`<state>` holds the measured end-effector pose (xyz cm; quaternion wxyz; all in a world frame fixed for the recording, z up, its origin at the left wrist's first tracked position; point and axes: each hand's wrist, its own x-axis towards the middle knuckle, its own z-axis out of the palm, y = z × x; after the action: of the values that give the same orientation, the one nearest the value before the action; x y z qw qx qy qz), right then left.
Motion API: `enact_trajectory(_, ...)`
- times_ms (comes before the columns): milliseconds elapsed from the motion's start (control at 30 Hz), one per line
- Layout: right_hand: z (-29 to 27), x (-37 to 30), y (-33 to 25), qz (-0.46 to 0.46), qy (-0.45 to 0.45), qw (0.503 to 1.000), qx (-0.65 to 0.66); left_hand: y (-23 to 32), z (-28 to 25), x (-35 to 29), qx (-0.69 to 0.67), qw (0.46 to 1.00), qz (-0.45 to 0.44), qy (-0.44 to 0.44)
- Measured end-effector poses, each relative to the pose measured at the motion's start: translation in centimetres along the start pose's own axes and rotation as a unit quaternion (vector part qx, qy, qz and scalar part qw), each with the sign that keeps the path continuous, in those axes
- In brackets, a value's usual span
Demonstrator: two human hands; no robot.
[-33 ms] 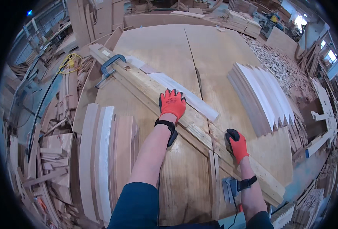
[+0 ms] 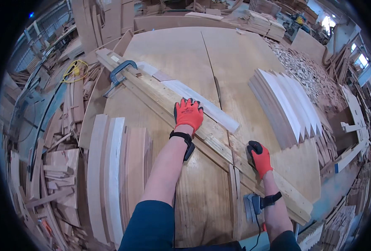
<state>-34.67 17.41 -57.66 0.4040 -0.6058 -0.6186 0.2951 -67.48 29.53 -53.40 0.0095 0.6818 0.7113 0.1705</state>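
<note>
Long wooden beam [image 2: 202, 138] lying diagonally across plywood table [image 2: 168, 58], clamp [image 2: 119, 72] at far end. Left hand [image 2: 188, 114] spread flat, pressing on beam; right hand [image 2: 259, 157] curled over its near edge. Likely heavy, stiff, rough; best gripped along edges.

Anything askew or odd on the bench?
Nothing on the bench stands out. Left hand lies flat on the pale narrow strip; right hand presses the long clamped timber rail. Offcuts litter the floor to the left.
</note>
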Motion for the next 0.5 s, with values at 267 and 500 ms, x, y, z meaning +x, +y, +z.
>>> enact_trajectory(267,2.8,1.3,2.7,0.019,0.051,0.998,-0.011,-2.4,2.5,1.5,-0.035,0.999,0.030,0.022)
enact_trajectory(500,4.9,5.9,-1.0,0.031,0.052,0.997,-0.045,-4.0,3.2,6.8,-0.013,1.000,0.006,-0.027)
